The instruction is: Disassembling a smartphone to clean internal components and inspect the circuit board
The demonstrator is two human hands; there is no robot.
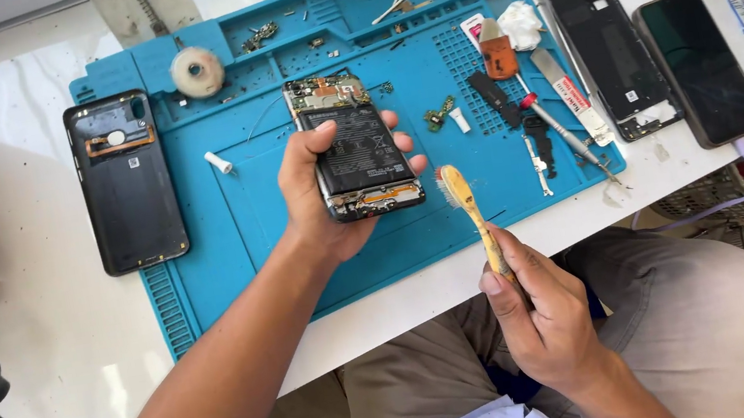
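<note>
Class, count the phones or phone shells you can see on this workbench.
4: opened phone in the left hand; back cover left; frame and dark phone right.

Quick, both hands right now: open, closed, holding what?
Left hand: closed around the opened phone, held above the blue mat.
Right hand: closed on the brush, bristles beside the phone's lower end.

Left hand point(314, 188): palm up, fingers curled in a grip, forearm stretched forward.
Right hand point(538, 312): fist closed, thumb on top.
</note>
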